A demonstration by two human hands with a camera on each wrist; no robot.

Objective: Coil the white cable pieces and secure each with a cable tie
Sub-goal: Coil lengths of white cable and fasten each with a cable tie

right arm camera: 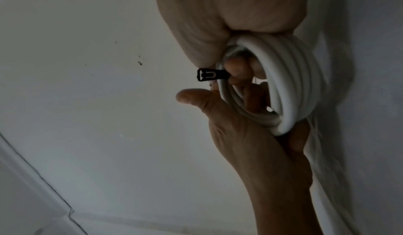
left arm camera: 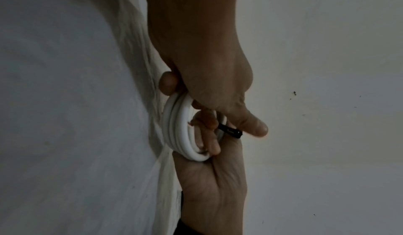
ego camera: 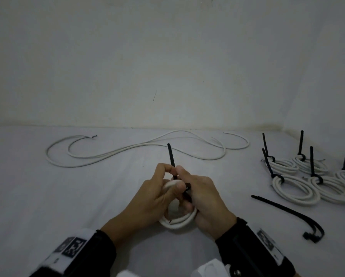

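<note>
Both hands meet at the middle of the white sheet around a small coil of white cable (ego camera: 177, 222). My left hand (ego camera: 163, 182) grips the coil's far side, thumb pressed on its top. A black cable tie (ego camera: 170, 154) is wrapped around the coil, and its tail sticks up between the hands. My right hand (ego camera: 187, 184) pinches the tie beside the coil, with lower fingers curled through the loop. The wrist views show the coil (left arm camera: 181, 132) (right arm camera: 290, 83) edge-on, with the tie's head (left arm camera: 231, 132) (right arm camera: 207, 74) poking out past the fingers.
A long loose white cable (ego camera: 147, 146) snakes along the back, near the wall. Several coils (ego camera: 293, 188) bound with black ties, tails upright, lie at the right. Spare black ties (ego camera: 287, 214) lie in front of them. The white sheet (ego camera: 67, 196) covers the surface.
</note>
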